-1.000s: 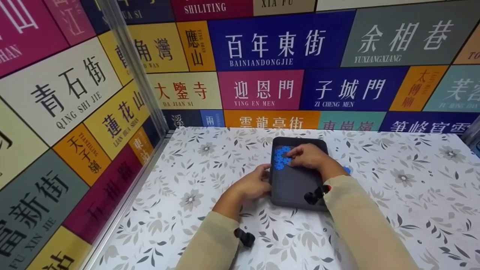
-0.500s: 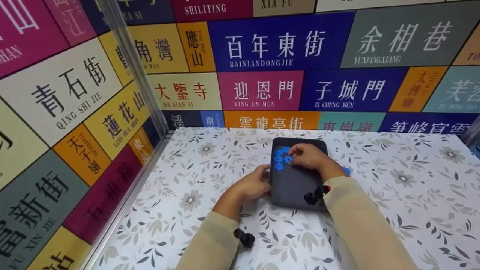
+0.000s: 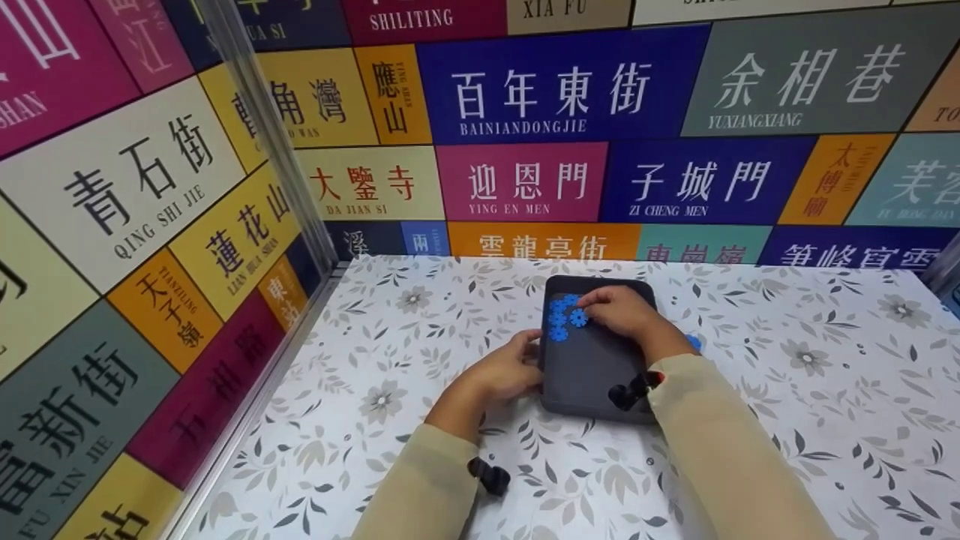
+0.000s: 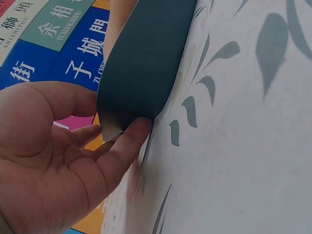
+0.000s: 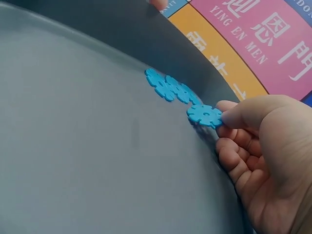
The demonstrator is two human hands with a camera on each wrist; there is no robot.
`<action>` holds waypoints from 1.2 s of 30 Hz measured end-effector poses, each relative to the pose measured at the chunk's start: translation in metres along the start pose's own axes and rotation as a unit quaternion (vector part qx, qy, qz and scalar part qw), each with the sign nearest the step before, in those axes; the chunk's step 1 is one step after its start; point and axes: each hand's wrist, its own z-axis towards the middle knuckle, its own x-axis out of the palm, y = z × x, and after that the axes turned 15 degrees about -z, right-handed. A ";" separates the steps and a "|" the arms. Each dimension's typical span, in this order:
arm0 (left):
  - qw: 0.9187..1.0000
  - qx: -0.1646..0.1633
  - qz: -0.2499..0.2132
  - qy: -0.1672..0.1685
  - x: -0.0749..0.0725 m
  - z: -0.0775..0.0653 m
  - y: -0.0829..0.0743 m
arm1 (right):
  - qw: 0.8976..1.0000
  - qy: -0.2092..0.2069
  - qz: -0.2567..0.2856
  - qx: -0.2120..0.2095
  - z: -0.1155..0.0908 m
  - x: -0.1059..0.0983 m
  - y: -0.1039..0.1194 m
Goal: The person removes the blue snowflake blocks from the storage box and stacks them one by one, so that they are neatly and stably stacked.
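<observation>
A dark grey rectangular tray lies on the table. Several blue notched discs are grouped near its far left corner. My left hand holds the tray's left side; in the left wrist view its thumb and fingers are at the tray wall, with the thumb tip hidden behind the edge. Over the far part of the tray, my right hand pinches one blue notched disc between thumb and forefinger. That disc overlaps the row of discs along the wall in the right wrist view.
Something blue shows on the table right of the tray, partly hidden by the right forearm. A floral cloth covers the table. Printed panels stand at the back and left, joined by a clear corner strip.
The right hand's fingers have shifted slightly up and right, baring more of a blue disc in the tray. The left hand and the tray have stayed in place.
</observation>
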 end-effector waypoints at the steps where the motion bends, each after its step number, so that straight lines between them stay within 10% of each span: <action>1: 1.000 -0.002 -0.004 0.001 0.000 0.000 0.000 | 1.000 0.001 0.005 0.001 0.000 -0.001 0.000; 23: 1.000 0.027 -0.001 0.016 0.001 0.001 0.001 | 0.997 -0.003 0.031 -0.067 -0.007 -0.014 0.015; 36: 1.000 0.018 -0.019 0.008 0.000 -0.002 0.002 | 0.984 -0.043 0.170 0.008 -0.041 -0.043 0.013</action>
